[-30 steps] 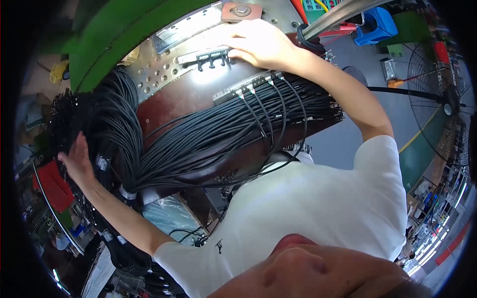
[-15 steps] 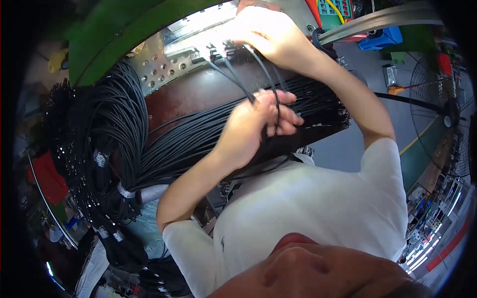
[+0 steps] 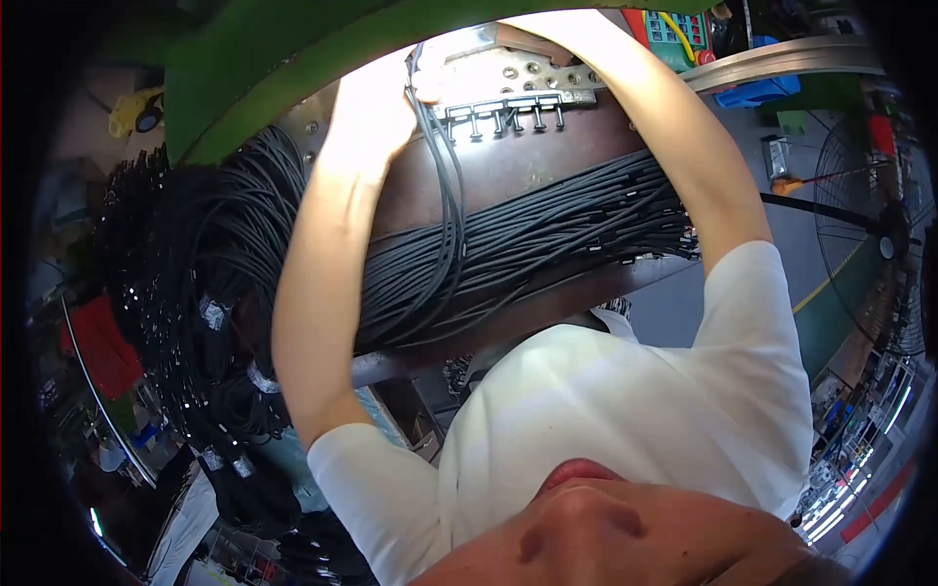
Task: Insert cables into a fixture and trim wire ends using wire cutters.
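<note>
My left hand is at the work surface's far side, bright with glare. Its fingers close around a few black cables, whose upper ends stick up by the fingertips and whose lengths hang toward the bundle. To the right of that hand is a metal fixture bar with a row of small black clamps. My right hand reaches past the fixture under the green machine edge; glare and that edge hide its fingers. A thick bundle of black cables lies across the brown work surface.
A large heap of black cables hangs at the left. The green machine body overhangs the far side. A metal rail, a blue object and a fan stand at the right.
My left hand has moved from above the bundle up and left to the fixture's left end. Cables that ran to the fixture now sit by that hand. The right hand has shifted farther up.
</note>
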The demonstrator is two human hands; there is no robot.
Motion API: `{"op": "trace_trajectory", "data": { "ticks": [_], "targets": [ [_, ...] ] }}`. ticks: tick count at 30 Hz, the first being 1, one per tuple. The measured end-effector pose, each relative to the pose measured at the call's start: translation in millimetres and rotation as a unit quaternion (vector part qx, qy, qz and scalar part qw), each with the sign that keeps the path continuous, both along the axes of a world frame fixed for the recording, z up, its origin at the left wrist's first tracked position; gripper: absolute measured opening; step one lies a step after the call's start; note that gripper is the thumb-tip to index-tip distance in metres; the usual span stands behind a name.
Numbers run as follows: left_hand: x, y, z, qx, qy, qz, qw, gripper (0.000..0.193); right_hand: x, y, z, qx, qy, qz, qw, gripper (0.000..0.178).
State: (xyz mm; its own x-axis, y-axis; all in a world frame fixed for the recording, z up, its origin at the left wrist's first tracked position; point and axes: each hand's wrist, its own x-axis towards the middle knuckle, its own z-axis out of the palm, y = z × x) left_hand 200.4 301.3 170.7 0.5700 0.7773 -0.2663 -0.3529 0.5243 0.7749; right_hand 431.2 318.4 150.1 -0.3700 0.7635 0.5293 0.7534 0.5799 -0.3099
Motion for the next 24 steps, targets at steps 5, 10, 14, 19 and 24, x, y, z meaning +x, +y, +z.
{"op": "trace_trajectory", "data": {
  "ticks": [5, 10, 14, 19, 24],
  "targets": [
    [-34, 11, 1, 0.729, 0.608, 0.073, 0.306, 0.022, -32, -27, -1, -0.051, 0.02, -0.022, 0.998, 0.027],
    [-36, 34, -26, 0.746, 0.515, 0.064, 0.417, 0.031, -37, -27, 1, -0.089, 0.047, -0.033, 0.994, 0.028],
    [-27, 31, -35, 0.72, 0.557, 0.09, 0.404, 0.025, -31, -17, -5, -0.114, 0.069, -0.054, 0.99, 0.029],
    [-25, 25, -29, 0.721, 0.503, 0.14, 0.457, 0.025, -24, -23, 3, -0.141, 0.096, -0.082, 0.982, 0.03],
    [-56, -33, 0, 0.556, 0.454, 0.098, 0.689, 0.048, -18, -72, 19, -0.028, 0.07, -0.06, 0.995, 0.03]
  ]
}}
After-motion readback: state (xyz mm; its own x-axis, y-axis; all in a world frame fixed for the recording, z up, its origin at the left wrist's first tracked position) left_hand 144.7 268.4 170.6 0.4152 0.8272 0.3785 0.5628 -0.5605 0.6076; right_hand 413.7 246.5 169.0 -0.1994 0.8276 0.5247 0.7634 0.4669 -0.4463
